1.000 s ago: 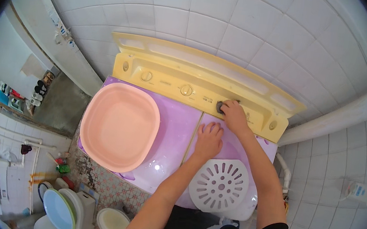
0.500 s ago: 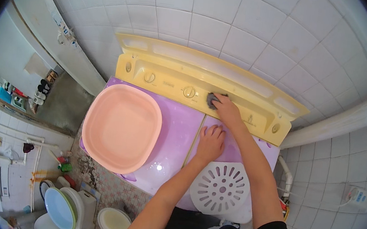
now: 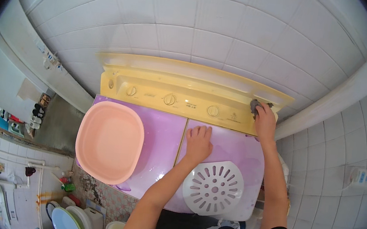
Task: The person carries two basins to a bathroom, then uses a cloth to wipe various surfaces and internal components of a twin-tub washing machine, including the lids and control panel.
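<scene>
My right hand [image 3: 264, 118] presses a crumpled dark grey cloth [image 3: 255, 108] against the right end of a yellow control panel [image 3: 148, 103]. Three round dials run along that panel, and a raised yellow cover [image 3: 188, 73] leans behind it. My left hand [image 3: 199, 142] rests palm down, fingers stretched out, on the right purple lid of the twin-tub washing machine [image 3: 163, 130], just beside the seam between its lids. Below that hand lies a white slotted disc [image 3: 214, 190] with round holes. A peach-pink basin [image 3: 110, 142] sits on the left lid.
White tiled walls [image 3: 223, 24] stand behind and to the right, with a thick white pipe [image 3: 334, 98] at the right. Lower left are stacked basins [image 3: 65, 222] and patterned floor tiles [image 3: 112, 206]. A doorway on the left shows shoes [image 3: 37, 116] on the floor beyond.
My right hand has moved the grey cloth rightward along the panel, uncovering the third dial. My left hand stays flat on the lid near the seam. The whole view has shifted.
</scene>
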A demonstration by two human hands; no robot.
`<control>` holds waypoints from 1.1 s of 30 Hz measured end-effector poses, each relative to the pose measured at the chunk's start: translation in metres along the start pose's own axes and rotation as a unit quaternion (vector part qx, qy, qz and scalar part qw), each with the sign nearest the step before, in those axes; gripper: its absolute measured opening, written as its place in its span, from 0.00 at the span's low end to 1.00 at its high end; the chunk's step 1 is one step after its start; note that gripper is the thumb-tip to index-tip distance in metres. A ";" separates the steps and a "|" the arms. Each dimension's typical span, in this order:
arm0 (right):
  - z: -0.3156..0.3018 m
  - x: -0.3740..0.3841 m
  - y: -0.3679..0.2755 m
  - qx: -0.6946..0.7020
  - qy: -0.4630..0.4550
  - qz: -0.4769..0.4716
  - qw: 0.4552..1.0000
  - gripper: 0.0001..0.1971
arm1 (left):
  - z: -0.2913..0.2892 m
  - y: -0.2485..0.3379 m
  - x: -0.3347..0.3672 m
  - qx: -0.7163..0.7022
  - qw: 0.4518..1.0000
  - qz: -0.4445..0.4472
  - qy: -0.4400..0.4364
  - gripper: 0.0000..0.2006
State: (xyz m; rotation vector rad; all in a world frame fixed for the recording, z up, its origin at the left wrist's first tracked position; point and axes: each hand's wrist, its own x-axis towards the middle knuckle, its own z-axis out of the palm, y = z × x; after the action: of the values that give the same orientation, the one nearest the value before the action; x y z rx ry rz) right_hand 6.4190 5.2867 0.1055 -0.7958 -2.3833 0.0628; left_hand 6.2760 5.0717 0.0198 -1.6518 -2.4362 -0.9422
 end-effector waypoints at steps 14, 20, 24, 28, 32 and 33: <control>0.097 0.044 -0.063 0.028 -0.010 -0.182 0.983 0.11 | -0.008 -0.032 0.037 0.062 0.998 -0.012 0.014 0.25; 0.131 0.075 -0.126 0.058 0.004 -0.257 0.965 0.09 | -0.004 -0.057 0.030 0.024 0.998 -0.025 0.058 0.23; 0.158 0.090 -0.168 0.046 -0.007 -0.256 0.965 0.08 | -0.001 -0.058 0.030 0.025 0.999 -0.028 0.036 0.21; 0.169 0.093 -0.185 0.035 -0.013 -0.229 0.973 0.08 | -0.005 -0.057 0.031 0.025 0.999 -0.021 0.014 0.20; 0.156 0.081 -0.165 0.065 -0.030 -0.218 0.973 0.12 | -0.002 -0.062 0.028 0.039 0.998 -0.019 0.036 0.21; 0.149 0.076 -0.151 0.062 -0.031 -0.212 0.975 0.13 | -0.002 -0.060 0.028 0.037 0.998 -0.023 0.041 0.22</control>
State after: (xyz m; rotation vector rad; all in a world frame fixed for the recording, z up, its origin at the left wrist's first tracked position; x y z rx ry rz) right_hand 6.2062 5.2265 0.0604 -0.2205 -2.5287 0.0603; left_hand 6.2121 5.0795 0.0047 -1.5107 -2.4333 -0.8953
